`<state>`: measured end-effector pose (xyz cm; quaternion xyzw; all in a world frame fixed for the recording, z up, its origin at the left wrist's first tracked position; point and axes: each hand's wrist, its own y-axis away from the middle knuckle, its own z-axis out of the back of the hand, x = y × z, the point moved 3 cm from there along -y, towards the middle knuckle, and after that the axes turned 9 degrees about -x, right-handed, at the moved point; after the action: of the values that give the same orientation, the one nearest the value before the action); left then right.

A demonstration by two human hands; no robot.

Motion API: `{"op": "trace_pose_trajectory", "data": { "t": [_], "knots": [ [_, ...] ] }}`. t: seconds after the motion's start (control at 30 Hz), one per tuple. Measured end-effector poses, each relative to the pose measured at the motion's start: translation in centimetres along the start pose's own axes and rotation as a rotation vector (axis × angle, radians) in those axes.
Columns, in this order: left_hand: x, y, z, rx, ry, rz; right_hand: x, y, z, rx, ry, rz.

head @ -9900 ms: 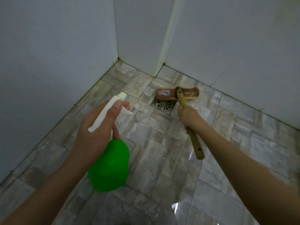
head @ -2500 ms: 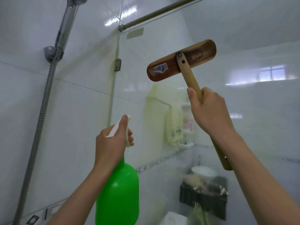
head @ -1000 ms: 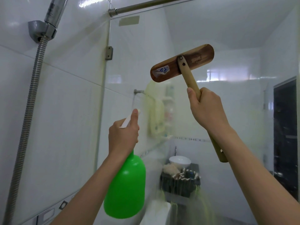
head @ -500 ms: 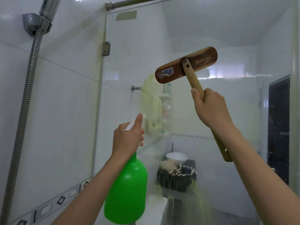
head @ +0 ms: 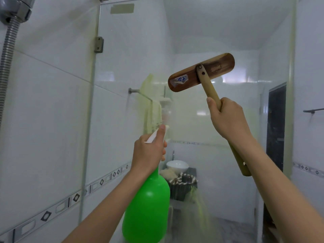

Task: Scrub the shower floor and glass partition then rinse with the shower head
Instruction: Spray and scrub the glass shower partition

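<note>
White-tiled stall, clear glass partition (head: 192,32) streaking yellowish. Left hand (head: 149,151) is gripping a green plastic spray bottle (head: 147,207); right hand (head: 228,118) is clenching a wooden flat-headed scrub brush (head: 201,72), raised at the glass. Probably mid-glass. Floor is out of view. Chrome shower head (head: 15,7) is sitting in its holder, so rinse is pending.

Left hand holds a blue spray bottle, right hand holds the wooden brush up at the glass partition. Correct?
No. The head view shows a green spray bottle, not blue. The left hand holds it, and the right hand holds the wooden brush up at the glass partition.
</note>
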<state>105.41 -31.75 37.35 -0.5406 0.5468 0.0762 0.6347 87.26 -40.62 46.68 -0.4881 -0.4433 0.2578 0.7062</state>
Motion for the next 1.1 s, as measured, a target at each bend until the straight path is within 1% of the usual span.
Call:
{"op": "trace_pose_trajectory", "data": {
  "t": [0.13,0.2,0.33,0.47,0.6,0.67,0.77,0.9,0.97,1.07,1.1],
  "knots": [
    [-0.4,-0.2,-0.7,-0.004,-0.013,-0.049,-0.9,0.3,0.6,0.004,0.033,-0.01],
    [-0.7,-0.8,-0.5,-0.003,-0.031,-0.04,-1.3,0.2,0.9,0.004,0.044,-0.022],
    [-1.1,-2.6,1.2,-0.107,-0.03,-0.068,-2.2,0.5,1.2,0.014,0.066,-0.059],
    [-1.0,-5.2,3.5,-0.121,0.015,-0.049,-2.8,1.6,0.6,0.058,0.097,-0.064],
    [-1.4,-6.6,5.2,-0.208,0.005,-0.089,-2.7,2.9,-1.0,0.097,0.137,-0.09],
    [-1.5,-7.3,6.0,-0.22,0.022,-0.099,-1.5,2.6,-2.0,0.094,0.164,-0.074],
    [-1.9,-8.5,6.7,-0.183,0.042,-0.109,2.0,-0.7,-3.9,0.081,0.187,-0.019],
    [-2.6,-10.0,7.5,-0.216,-0.014,-0.102,6.1,-5.3,-6.5,0.055,0.134,0.005],
    [-2.8,-10.6,8.1,-0.248,-0.003,-0.105,5.3,-3.2,-7.0,0.068,0.136,-0.043],
    [-2.9,-11.6,9.0,-0.218,0.018,-0.108,2.3,5.7,-7.3,0.158,0.215,-0.122],
    [-2.8,-12.1,9.4,-0.209,0.008,-0.114,2.5,7.7,-7.7,0.189,0.207,-0.127]
  ]
}}
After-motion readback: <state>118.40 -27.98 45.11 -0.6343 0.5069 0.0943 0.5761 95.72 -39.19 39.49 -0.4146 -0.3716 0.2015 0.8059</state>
